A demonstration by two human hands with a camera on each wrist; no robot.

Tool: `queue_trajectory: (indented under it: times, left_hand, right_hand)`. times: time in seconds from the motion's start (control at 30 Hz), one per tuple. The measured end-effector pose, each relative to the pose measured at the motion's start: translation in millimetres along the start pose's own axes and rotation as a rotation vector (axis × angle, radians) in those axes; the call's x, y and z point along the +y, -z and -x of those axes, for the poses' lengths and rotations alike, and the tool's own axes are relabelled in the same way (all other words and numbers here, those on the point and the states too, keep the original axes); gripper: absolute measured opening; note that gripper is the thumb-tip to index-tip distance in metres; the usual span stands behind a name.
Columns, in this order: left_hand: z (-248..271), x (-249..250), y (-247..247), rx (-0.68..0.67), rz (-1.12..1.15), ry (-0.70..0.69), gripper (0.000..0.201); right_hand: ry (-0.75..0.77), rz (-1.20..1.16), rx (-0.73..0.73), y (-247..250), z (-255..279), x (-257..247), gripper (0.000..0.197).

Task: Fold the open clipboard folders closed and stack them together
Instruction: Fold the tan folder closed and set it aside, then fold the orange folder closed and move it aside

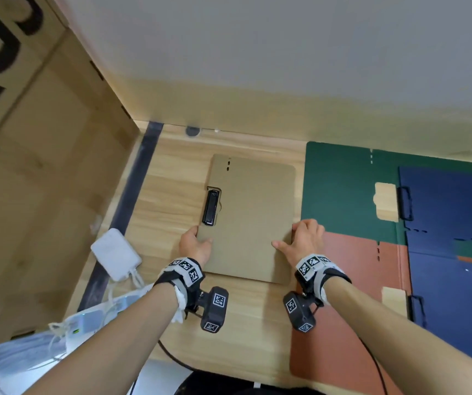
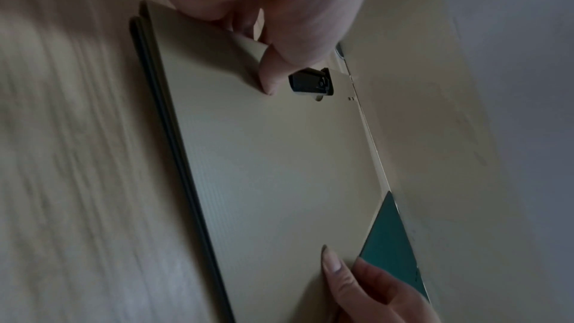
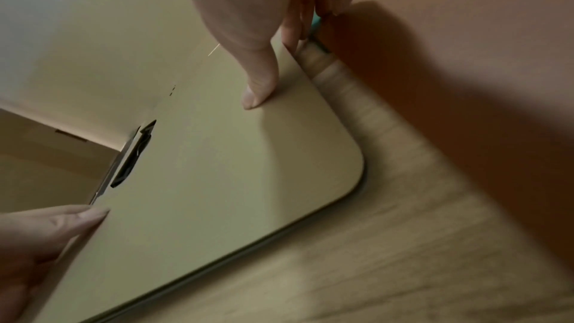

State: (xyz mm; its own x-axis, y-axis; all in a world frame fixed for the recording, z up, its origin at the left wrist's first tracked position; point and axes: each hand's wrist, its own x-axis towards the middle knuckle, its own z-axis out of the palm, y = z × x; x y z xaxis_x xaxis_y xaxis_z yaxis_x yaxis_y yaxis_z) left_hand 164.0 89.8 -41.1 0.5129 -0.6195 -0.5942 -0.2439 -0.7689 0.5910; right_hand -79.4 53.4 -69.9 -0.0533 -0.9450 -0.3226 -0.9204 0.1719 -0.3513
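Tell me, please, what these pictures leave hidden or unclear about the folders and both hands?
- Tan folder: contents hidden, it lies closed.
- Left hand and right hand: head view hides the fingers curled over the folder's edges.
- Blue folder: cut off by the head view's right edge.
- Green folder and red folder: partly covered by the blue one.
- Table: blurred in both wrist views.

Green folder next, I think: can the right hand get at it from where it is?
Probably yes: the right hand grips the tan folder beside the green folder, whose near part lies uncovered.
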Motion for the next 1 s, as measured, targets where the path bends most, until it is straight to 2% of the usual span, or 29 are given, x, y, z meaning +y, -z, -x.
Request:
queue_trajectory:
  times: [0.23, 0.37, 0.6, 0.67, 0.77, 0.87, 1.0]
  left_hand:
    - [-10.7, -5.1, 7.6, 0.026, -0.209, -0.060, 0.057]
    - [-10.9, -3.7, 8.1, 0.030, -0.348, -0.103, 0.059]
    - [-5.0, 10.4, 8.6, 0.006, -0.371, -0.056, 0.066]
    - [3.2, 23.0, 2.0, 0.023, -0.345, -0.054, 0.068]
    - [16.2, 42.0, -17.7, 0.057, -0.306, -0.151, 0.073]
    - [35.2, 64.4, -42.8, 0.007, -0.285, -0.263, 0.072]
    - [63.1, 82.4, -82.7, -0.096, -0.263, -0.347, 0.067]
  right_hand:
    - [0.061, 0.170, 0.007, -0.8, -4.7, -16.0, 0.079]
    - [0.075, 0.199, 0.025, -0.8, -1.5, -13.1, 0.080]
    - [0.073, 0.030, 0.002, 12.3, 2.8, -3.8, 0.075]
    - [0.054, -0.012, 0.023, 24.6, 8.3, 8.4, 0.067]
    - [0.001, -0.009, 0.068, 48.4, 17.2, 37.2, 0.054]
    - [-0.069, 0.014, 0.083, 73.8, 23.8, 74.4, 0.046]
    - [-0.184, 0.002, 0.096, 101.0, 29.1, 130.5, 0.040]
